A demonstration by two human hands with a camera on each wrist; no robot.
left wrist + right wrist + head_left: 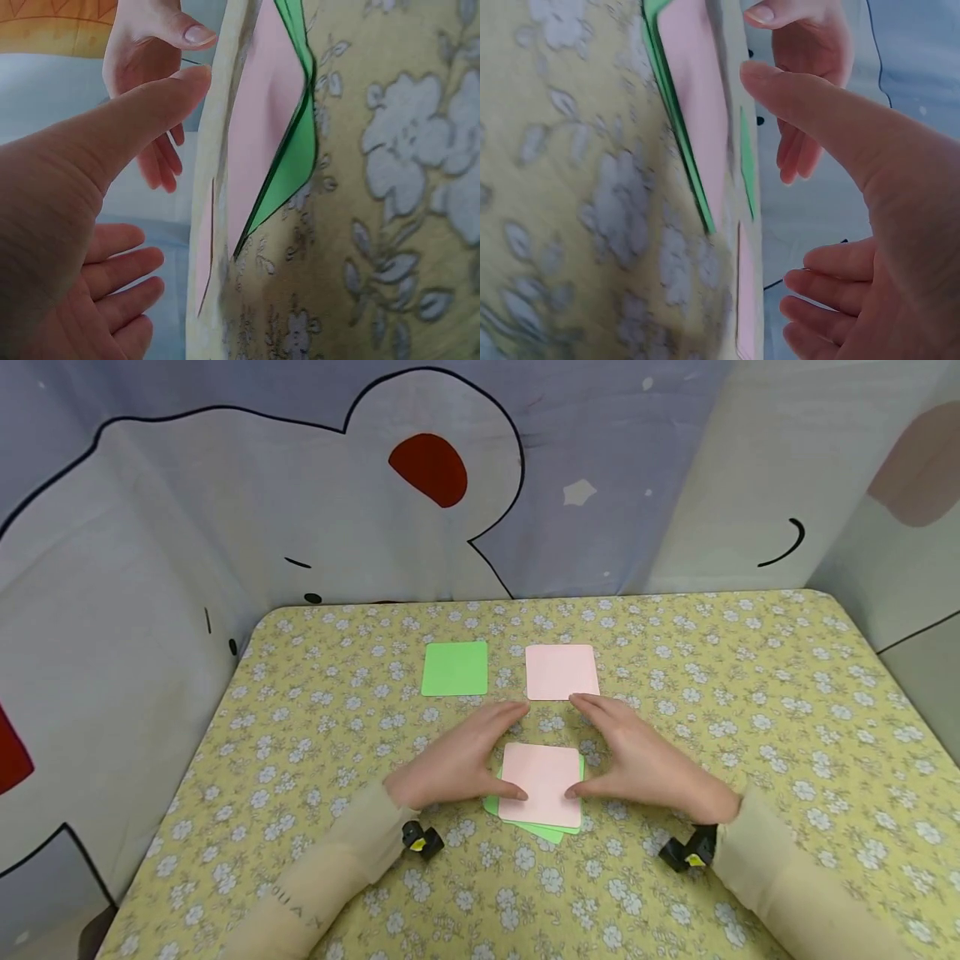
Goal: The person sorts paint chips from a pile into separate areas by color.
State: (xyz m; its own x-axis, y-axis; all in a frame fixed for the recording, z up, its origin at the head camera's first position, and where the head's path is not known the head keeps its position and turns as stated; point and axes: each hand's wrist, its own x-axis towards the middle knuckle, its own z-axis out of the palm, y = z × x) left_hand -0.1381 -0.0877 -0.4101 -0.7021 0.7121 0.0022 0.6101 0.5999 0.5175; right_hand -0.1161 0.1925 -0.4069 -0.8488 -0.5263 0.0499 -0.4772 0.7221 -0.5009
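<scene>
A small uneven stack of square cards lies on the table, with a pink card (542,781) on top and green cards (542,833) sticking out beneath it. My left hand (468,756) is spread at the stack's left side, thumb over the pink card and fingers reaching forward. Opposite it, my right hand (637,760) mirrors this pose, its thumb over the card's right part. Both wrist views show the thumbs raised above the stack, with nothing held. Farther back lie a green square (455,668) and a pink square (562,672), the latter close to my right fingertips.
A yellow cloth with white flowers (330,693) covers the table. Behind it hangs a curtain (600,543) with cartoon shapes, which continues along the left and right sides. Each wrist carries a small black camera mount (422,841).
</scene>
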